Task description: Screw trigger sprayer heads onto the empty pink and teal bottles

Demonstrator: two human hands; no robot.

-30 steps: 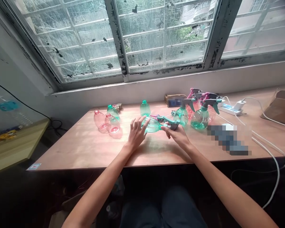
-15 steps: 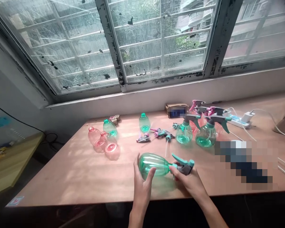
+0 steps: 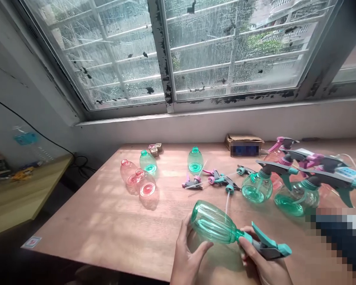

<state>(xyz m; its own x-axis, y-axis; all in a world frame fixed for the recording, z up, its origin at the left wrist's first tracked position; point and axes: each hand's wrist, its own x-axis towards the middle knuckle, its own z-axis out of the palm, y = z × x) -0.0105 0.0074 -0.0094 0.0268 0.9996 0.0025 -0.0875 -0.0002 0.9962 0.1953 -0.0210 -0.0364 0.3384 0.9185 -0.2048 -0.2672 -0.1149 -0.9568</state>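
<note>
A green clear plastic bottle (image 3: pixel 213 222) lies tilted on its side above the table, its neck pointing to the lower right. A grey and teal trigger spray head (image 3: pixel 268 247) sits at its neck. My left hand (image 3: pixel 189 251) holds the bottle near its base, thumb in front and fingers behind. My right hand (image 3: pixel 259 259) pinches the collar of the spray head where it meets the neck; whether it is fully screwed on I cannot tell. Just beyond the bottle lie loose spray heads (image 3: pixel 222 180) in pink and teal, with thin tubes.
Pink bottles (image 3: pixel 146 186) and green bottles (image 3: pixel 195 160) without heads stand at the left and back. Fitted spray bottles (image 3: pixel 256 188) crowd the right, near a blurred dark object (image 3: pixel 341 233). A cardboard box (image 3: pixel 245 142) and small blocks (image 3: pixel 154 149) are by the wall.
The view has swung left and moved closer. The bottle's neck end now tips further down to the right. Both hands remain on the bottle and spray head.
</note>
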